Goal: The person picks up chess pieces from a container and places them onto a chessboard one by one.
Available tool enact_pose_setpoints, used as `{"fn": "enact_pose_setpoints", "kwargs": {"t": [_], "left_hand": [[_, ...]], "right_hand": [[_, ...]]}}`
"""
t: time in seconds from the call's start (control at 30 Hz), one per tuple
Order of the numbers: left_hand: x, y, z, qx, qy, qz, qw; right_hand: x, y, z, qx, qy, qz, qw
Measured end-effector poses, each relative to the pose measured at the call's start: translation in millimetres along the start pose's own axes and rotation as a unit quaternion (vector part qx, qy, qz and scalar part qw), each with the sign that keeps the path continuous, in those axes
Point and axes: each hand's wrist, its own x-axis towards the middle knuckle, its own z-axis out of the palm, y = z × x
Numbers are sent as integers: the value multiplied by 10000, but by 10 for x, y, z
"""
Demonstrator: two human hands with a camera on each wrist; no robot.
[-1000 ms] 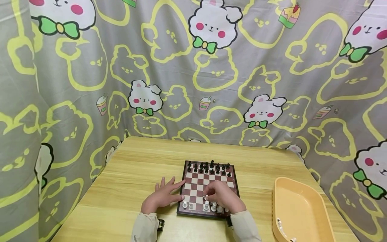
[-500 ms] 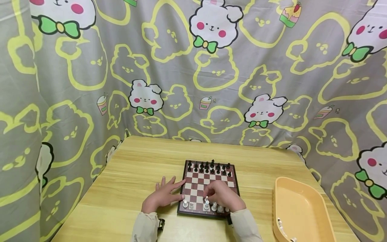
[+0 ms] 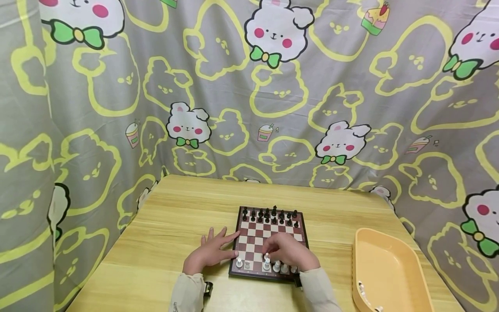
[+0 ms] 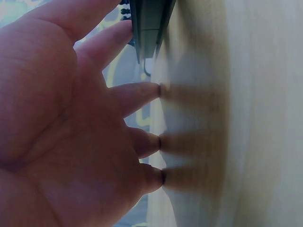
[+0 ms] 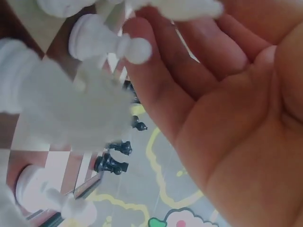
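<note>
A chessboard lies on the table, its black pieces lined up in two rows at the far side. My left hand has its fingers spread, thumb and forefinger touching the board's left edge, the other fingertips on the tabletop. Over the near right part of the board, my right hand pinches a small white pawn that stands behind the back row. White pieces in that near row include a rook at the left corner and a knight close to the right wrist camera. My right hand hides several squares.
An orange-yellow tray stands right of the board, with several small white pieces along its near left side. The wooden table ends at a grey patterned curtain.
My right hand and sleeve have shifted very slightly to the right, with the fingertips still at the white pawn. My left hand stays in place at the board's edge.
</note>
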Motion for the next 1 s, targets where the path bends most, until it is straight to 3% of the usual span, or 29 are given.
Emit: {"fn": "enact_pose_setpoints", "kwargs": {"t": [0.17, 0.33, 0.47, 0.53, 0.57, 0.67, 0.73, 0.77, 0.8, 0.9, 1.0], "left_hand": [[-1, 7, -4, 4, -9, -14, 10000], [-4, 12, -6, -27, -27, -8, 10000], [4, 13, -4, -5, -32, -12, 10000], [12, 15, 0, 31, -48, -4, 10000], [18, 15, 2, 50, -54, -1, 10000], [33, 15, 8, 87, -59, 16, 9999], [38, 16, 9, 101, -52, 12, 9999], [41, 14, 11, 105, -47, 7, 9999], [42, 11, 12, 109, -42, -2, 9999], [43, 1, 17, 112, -14, -27, 9999], [42, -8, 23, 88, 2, -49, 9999]], "right_hand": [[-126, 55, -75, 63, 374, -129, 9992], [-382, 142, -182, 337, 866, -21, 9957], [-671, 277, -285, 398, 1686, 177, 9847], [-830, 376, -336, 329, 2426, 362, 9689], [-911, 434, -361, 278, 2884, 494, 9558], [-1169, 616, -441, 9, 4112, 1172, 9040], [-1339, 726, -500, -251, 4475, 1804, 8756], [-1416, 777, -526, -310, 4450, 2124, 8694], [-1489, 818, -554, -366, 4206, 2426, 8735], [-1653, 913, -606, -347, 2997, 3058, 9030], [-1746, 969, -609, -158, 1726, 3269, 9290]]}}
